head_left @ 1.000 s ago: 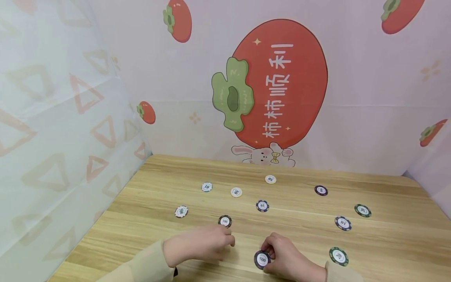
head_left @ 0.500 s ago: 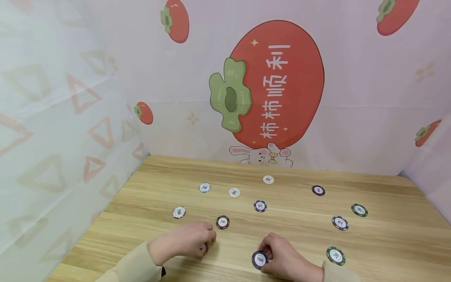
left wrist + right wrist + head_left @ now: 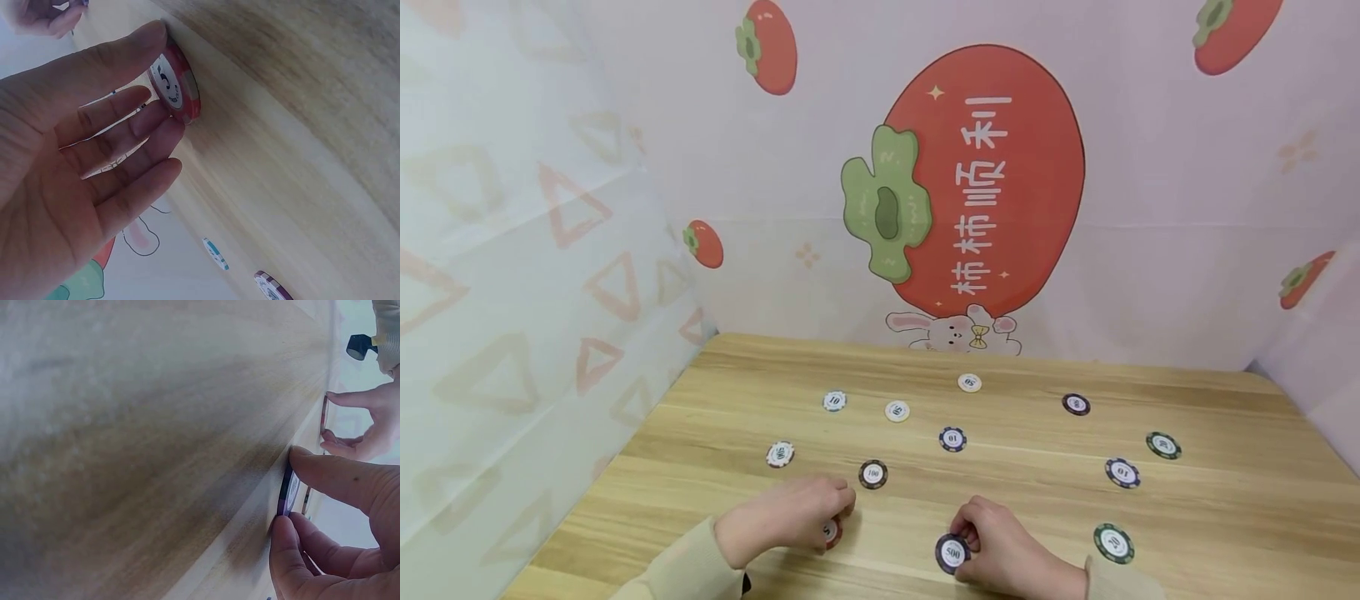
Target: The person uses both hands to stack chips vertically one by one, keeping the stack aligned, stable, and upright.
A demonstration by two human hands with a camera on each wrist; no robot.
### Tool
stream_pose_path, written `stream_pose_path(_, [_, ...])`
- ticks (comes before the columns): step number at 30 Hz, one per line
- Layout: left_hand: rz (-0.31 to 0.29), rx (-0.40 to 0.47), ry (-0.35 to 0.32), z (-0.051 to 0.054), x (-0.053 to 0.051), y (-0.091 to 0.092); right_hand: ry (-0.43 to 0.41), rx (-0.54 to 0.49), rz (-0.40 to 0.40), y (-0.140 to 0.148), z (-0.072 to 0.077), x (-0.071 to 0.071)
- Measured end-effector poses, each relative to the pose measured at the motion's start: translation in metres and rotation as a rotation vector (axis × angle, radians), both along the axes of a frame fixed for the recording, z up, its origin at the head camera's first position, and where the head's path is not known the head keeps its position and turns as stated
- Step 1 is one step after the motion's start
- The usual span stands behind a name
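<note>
My left hand (image 3: 790, 514) pinches a red poker chip (image 3: 177, 82) marked 5 by its edges, thumb on one side and fingertips on the other. In the head view that red chip is partly hidden under the hand. To the right, my right hand (image 3: 1003, 547) grips a dark chip (image 3: 952, 553) marked 500 between thumb and fingers, as the right wrist view also shows. Both chips are at the tabletop. Just beyond the left hand lies a black chip (image 3: 873, 474) marked 100, and a green chip (image 3: 1114, 543) marked 20 lies right of the right hand.
Several more chips are spread flat over the wooden table (image 3: 715, 417): a white-and-red one (image 3: 780, 454), a pale blue one (image 3: 834, 401), blue ones (image 3: 952, 439) and a green one (image 3: 1163, 445) among them. A printed cloth backdrop (image 3: 760, 167) stands behind the table.
My left hand has moved left, away from the black 100 chip, and the red chip now shows in its fingers. My right hand keeps its hold on the 500 chip.
</note>
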State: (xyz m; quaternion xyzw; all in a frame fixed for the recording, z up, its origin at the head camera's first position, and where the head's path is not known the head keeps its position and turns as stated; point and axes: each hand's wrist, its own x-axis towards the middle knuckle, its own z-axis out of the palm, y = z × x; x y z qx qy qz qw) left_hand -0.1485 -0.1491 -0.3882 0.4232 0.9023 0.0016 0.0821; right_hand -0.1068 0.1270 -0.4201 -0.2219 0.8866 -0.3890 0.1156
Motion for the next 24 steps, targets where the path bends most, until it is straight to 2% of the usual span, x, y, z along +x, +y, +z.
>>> stream_pose_path(8, [-0.027,0.013,0.027,0.0005,0.0001,-0.0004,-0.019,-0.001,-0.004,-0.0008,0.0012,-0.0003])
stream_pose_path(15, [-0.059,0.044,0.058,-0.0007,-0.0002,-0.0005,0.011,0.006,-0.001,-0.0001,-0.0003,-0.0001])
stream_pose_path(20, [-0.09,0.071,0.058,0.0027,0.0013,0.0015,-0.002,0.007,0.0,-0.0002,-0.0007,-0.0006])
stream_pose_path(24, [-0.106,0.044,0.071,0.0077,0.0044,0.0037,0.009,0.009,0.002,-0.0003,-0.0008,-0.0005])
